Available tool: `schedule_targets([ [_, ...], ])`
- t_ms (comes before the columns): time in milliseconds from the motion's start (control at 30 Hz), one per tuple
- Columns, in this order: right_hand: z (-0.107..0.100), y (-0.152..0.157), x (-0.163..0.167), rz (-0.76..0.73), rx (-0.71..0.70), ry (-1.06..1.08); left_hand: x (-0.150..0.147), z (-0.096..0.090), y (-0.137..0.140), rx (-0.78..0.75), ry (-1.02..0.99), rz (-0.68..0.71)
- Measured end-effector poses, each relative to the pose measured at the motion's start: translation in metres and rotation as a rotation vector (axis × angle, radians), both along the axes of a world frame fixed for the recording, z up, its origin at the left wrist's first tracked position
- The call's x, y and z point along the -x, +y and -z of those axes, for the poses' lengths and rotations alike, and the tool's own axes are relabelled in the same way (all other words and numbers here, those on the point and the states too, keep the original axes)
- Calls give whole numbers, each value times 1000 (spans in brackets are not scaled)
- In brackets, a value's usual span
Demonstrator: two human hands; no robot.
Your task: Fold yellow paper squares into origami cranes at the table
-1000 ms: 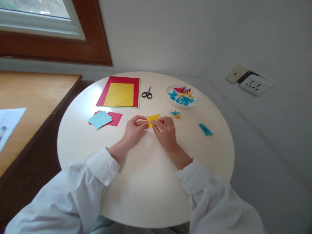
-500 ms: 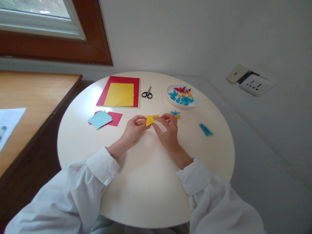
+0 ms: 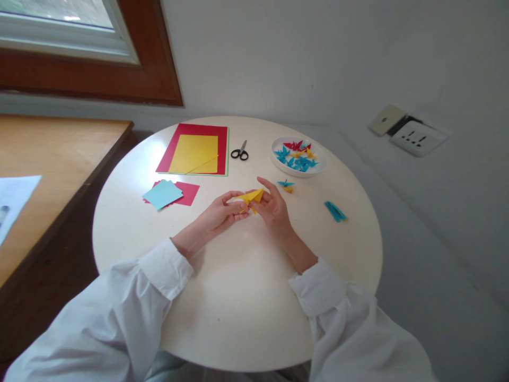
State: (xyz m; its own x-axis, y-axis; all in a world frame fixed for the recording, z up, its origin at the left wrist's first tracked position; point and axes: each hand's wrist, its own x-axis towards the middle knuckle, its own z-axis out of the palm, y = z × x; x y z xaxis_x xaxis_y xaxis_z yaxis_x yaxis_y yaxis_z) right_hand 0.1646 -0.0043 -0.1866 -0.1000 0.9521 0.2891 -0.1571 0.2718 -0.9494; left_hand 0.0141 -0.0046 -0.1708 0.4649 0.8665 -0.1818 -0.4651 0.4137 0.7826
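Above the middle of the round white table [image 3: 238,307], a partly folded yellow origami paper [image 3: 251,197] is held between both hands. My left hand [image 3: 223,213] pinches its left side, thumb on the near edge. My right hand [image 3: 273,207] grips its right side, with the index finger raised off the paper. The paper has spread into wing-like points, and two narrow tips hang below it. My fingers hide parts of it. Just beyond my right hand lie a small blue paper crane [image 3: 286,183] and a yellow folded piece [image 3: 288,189].
A white dish [image 3: 299,173] holds several red, yellow and blue cranes. Black-handled scissors [image 3: 240,153] lie beside red and yellow sheets [image 3: 199,151]. Light-blue squares [image 3: 164,194] rest on red ones at left; blue folded strips [image 3: 335,211] lie at right. A wooden desk [image 3: 59,143] stands at left.
The yellow paper has gone from a flat triangle to an opened shape with points. My right index finger has lifted off it, and my left hand has turned slightly.
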Motion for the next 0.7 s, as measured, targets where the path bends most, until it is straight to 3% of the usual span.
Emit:
schedule_targets([
  [300,-8,0,3,70,93,50,-2,0,1,-126,127,21],
  [567,-7,3,4,89,139,52,-2,-3,2,-476,545,-234],
  [700,-6,3,4,63,145,20,-1,-10,-1,-578,600,-302],
])
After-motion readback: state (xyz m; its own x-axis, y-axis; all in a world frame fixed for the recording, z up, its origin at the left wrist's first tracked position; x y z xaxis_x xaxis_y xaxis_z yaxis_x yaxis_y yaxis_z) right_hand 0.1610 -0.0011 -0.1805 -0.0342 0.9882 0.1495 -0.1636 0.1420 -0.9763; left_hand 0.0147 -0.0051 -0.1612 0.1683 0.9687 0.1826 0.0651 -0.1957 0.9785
